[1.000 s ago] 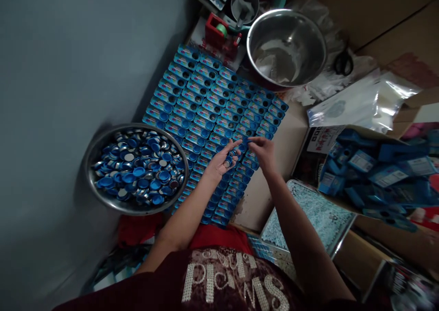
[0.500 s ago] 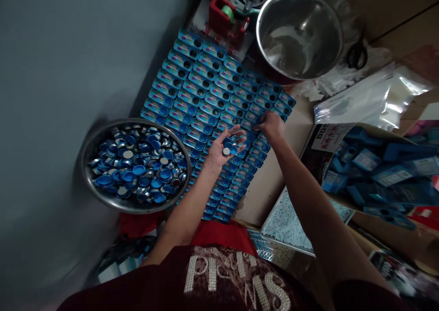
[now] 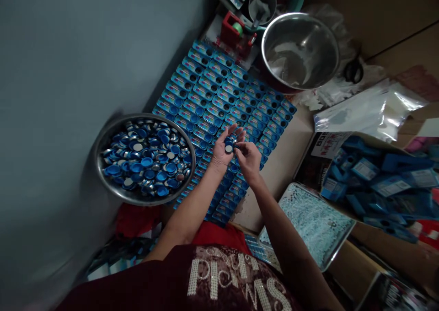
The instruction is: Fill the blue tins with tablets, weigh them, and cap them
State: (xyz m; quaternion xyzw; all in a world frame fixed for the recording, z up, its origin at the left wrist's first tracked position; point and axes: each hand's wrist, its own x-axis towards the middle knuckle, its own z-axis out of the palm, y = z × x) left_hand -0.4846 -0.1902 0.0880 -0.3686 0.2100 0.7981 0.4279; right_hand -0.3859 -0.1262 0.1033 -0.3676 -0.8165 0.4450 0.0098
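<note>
My left hand point(image 3: 221, 152) is cupped palm up over the rows, holding several small round blue-and-silver caps point(image 3: 229, 144). My right hand point(image 3: 248, 159) reaches to the palm's right edge, thumb and fingers pinched at one of these caps, which they mostly hide. Beneath both hands lie rows of small blue packs point(image 3: 216, 101) with printed labels. Packs towards the back show dark round holes, while many nearer ones have blue discs in that spot. Left of my left forearm, a steel bowl point(image 3: 97, 158) is full of the same caps.
An open steel pot point(image 3: 334, 50) stands at the back right, beside a red tape dispenser point(image 3: 230, 29). A box of blue packaging point(image 3: 373, 164) is at right, near a tray of pale blue granules point(image 3: 305, 224). Black scissors point(image 3: 353, 71) lie on plastic. A wall point(image 3: 75, 50) bounds the left.
My right hand has come back from the packs at the right to the caps in my left palm. My left hand stays cupped around them. The view has shifted slightly.
</note>
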